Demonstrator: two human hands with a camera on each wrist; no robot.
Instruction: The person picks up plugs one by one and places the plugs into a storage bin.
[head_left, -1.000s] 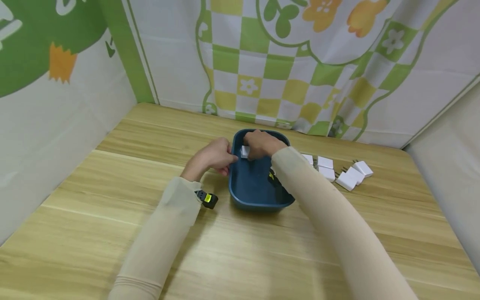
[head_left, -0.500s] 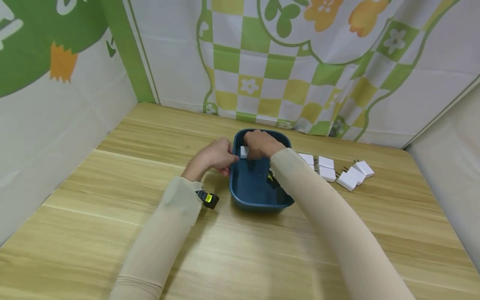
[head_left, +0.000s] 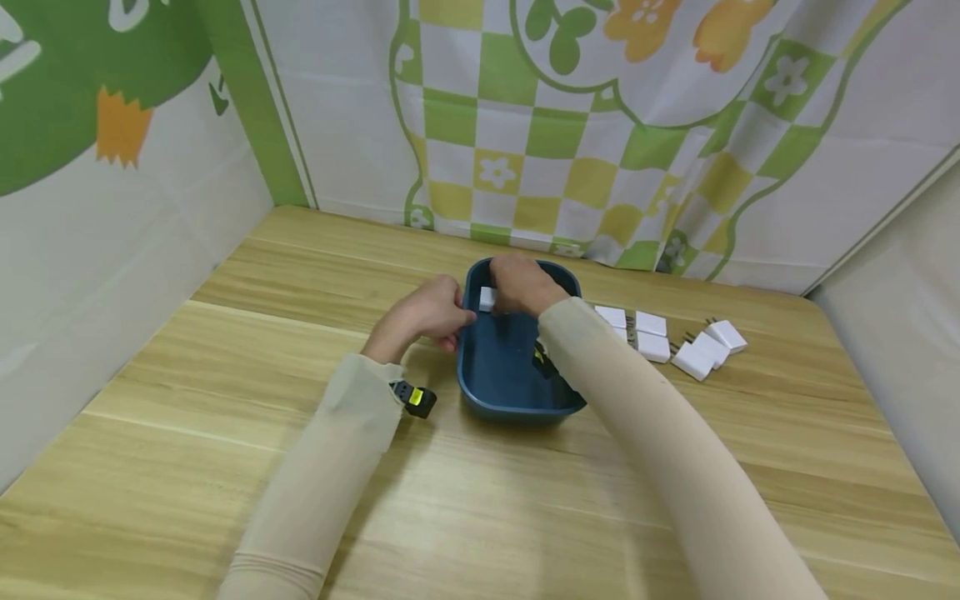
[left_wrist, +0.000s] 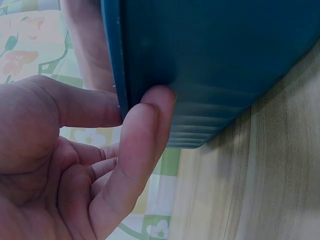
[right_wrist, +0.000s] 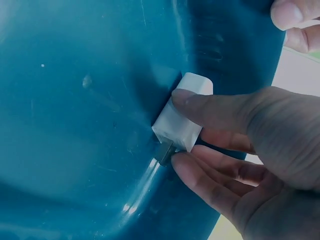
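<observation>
1. The deep-blue rounded plastic tub [head_left: 517, 392] looks smooth and slightly glossy, with faint scuffs inside.
2. The small white plastic charger block [right_wrist: 182, 117] is matt, its prongs dull metal.
3. The pale wood-grain tabletop [head_left: 225, 450] has a soft satin sheen.
4. The backdrop is printed cloth [head_left: 570, 125].

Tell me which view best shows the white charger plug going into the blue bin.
Right wrist view: the white charger plug fills the middle, pinched by the right hand against the blue bin inner wall, its prongs visible. The head view shows only a white corner beside that hand. The left wrist view shows none of it, only the left hand on the bin's rim.
</observation>
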